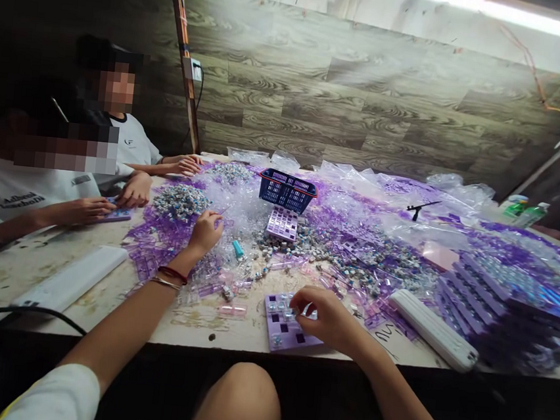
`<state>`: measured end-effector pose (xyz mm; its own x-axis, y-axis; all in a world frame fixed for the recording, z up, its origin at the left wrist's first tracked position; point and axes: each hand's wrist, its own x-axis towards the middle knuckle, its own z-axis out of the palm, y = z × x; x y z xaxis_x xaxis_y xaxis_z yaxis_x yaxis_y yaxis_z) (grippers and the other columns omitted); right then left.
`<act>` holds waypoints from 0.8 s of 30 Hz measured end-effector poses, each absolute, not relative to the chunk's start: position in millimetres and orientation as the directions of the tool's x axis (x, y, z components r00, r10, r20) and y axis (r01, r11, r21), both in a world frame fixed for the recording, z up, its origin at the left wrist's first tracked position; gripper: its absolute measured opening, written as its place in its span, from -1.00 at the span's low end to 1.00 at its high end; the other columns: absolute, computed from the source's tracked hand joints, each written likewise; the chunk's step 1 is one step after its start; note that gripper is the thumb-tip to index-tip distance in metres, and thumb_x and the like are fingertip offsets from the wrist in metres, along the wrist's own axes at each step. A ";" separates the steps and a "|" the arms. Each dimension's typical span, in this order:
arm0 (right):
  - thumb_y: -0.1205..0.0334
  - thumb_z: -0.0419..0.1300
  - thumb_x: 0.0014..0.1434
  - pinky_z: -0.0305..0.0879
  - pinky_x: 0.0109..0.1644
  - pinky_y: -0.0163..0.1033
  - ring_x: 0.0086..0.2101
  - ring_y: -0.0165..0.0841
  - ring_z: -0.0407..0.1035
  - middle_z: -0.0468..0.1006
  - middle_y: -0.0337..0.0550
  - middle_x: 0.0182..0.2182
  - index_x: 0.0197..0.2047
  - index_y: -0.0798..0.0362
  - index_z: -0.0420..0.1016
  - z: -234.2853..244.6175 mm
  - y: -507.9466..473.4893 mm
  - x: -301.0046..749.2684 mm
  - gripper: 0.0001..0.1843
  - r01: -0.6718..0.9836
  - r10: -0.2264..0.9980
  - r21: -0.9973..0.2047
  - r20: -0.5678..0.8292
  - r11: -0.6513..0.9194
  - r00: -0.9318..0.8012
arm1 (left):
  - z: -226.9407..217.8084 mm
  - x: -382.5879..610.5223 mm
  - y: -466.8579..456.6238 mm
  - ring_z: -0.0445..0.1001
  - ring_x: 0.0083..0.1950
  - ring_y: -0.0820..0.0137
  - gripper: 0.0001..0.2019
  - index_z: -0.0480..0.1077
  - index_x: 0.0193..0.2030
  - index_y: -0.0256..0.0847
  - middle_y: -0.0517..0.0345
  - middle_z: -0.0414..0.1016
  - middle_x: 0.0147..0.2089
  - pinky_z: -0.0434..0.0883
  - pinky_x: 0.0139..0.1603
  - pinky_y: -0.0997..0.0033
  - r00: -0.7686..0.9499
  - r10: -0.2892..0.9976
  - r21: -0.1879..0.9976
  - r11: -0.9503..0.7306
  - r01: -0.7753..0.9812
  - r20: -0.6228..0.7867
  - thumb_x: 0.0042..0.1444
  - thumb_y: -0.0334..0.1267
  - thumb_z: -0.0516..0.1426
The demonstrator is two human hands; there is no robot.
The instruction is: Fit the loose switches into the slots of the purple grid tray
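Observation:
My right hand [322,314] is over a light purple panel with square openings [283,337] at the table's front edge. Its thumb and forefinger are pinched at the panel's upper side, where clear square caps [281,304] sit in some openings; what the fingertips hold is too small to make out. My left hand [205,234] reaches out over a heap of clear plastic pieces [233,205], fingers curled together, their tips partly hidden. A small turquoise piece [238,249] lies to the right of it.
Behind stands a dark blue basket [286,194], with another purple panel [282,225] before it. Small white-and-blue parts [179,201] lie heaped around. White power strips [73,276] [431,330] flank my arms. Stacked purple panels [479,302] stand right. Two people work at left, one handling a panel [117,213].

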<state>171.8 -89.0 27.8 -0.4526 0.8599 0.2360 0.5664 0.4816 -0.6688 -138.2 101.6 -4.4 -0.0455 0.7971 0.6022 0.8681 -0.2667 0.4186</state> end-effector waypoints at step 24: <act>0.49 0.17 0.06 0.39 -0.12 -0.26 -0.23 -0.33 0.45 0.57 -0.13 -0.25 -0.21 0.01 0.55 6.5 -123.1 189.9 -0.74 0.645 0.831 -0.538 0.234 0.543 -0.505 | -13.8 10.1 -23.2 0.53 -0.21 0.40 -0.69 0.22 0.00 -0.24 0.05 0.52 -0.20 0.50 -0.17 0.35 0.458 0.767 0.871 -0.489 -0.039 0.451 0.16 -0.24 0.15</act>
<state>189.9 -123.1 6.5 -0.5050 0.8308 0.2339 0.6447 0.5432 -0.5378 10.1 -23.2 -13.8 0.4576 0.7665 0.4506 -0.0389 -0.4890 0.8714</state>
